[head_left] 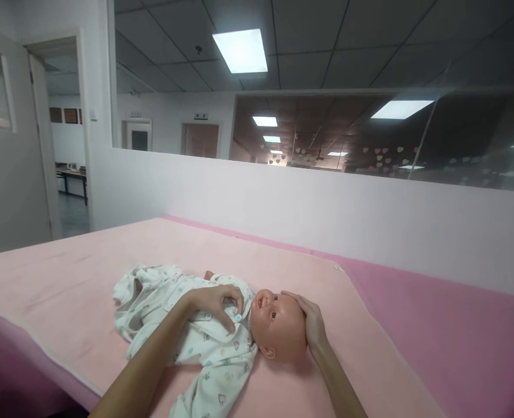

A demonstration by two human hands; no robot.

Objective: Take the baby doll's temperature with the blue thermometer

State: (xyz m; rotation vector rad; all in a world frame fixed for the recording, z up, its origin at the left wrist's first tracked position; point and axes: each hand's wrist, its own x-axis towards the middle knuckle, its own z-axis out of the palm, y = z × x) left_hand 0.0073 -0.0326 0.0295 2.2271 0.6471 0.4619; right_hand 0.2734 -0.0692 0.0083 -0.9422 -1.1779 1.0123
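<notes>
A baby doll (278,325) lies on its back on a pale pink blanket (86,278), head to the right. It wears a white printed romper (187,325). My left hand (215,305) rests on the doll's chest, fingers curled and pinching the romper's collar beside a small blue snap. My right hand (311,319) cups the top and back of the doll's head, fingers wrapped round it.
The blanket covers a darker pink bed or table (448,342) set against a low white partition wall (326,203) with glass above. An open doorway (67,145) stands at far left.
</notes>
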